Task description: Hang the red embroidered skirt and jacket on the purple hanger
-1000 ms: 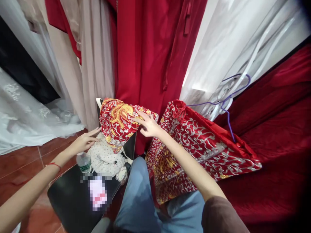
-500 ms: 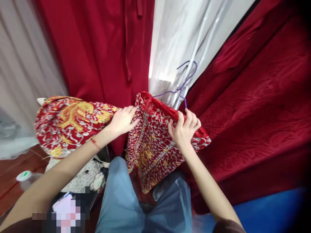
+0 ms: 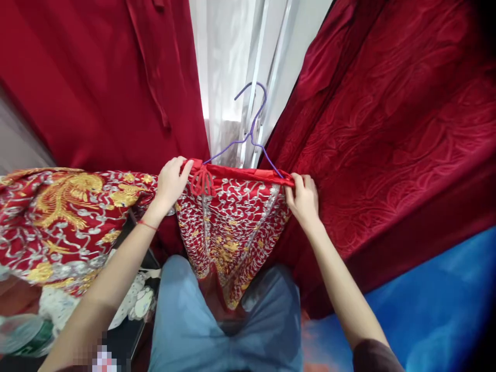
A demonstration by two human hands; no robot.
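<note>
A red embroidered garment (image 3: 232, 222) with silver and gold patterns hangs between my hands, its red waistband stretched nearly level. My left hand (image 3: 171, 181) pinches the band's left end, beside a red tied cord (image 3: 202, 181). At the right end, my right hand (image 3: 305, 199) grips the band between thumb and fingers. A purple wire hanger (image 3: 251, 133) rises from the waistband; its arms go down into the band and its hook stands free at the top. To the left lies more red cloth with gold embroidery (image 3: 70, 199), partly behind my left forearm.
Dark red curtains (image 3: 104, 93) hang on the left, and patterned red cloth (image 3: 391, 139) on the right. White poles (image 3: 267, 67) stand between them. At lower left are a dotted cloth bag (image 3: 134, 299) and a plastic container (image 3: 25, 333). Blue fabric (image 3: 437, 305) covers the lower right.
The waistband has gone from slanted to nearly level. My left hand has moved from above the cloth to the band's left end, and my right hand now holds its right end.
</note>
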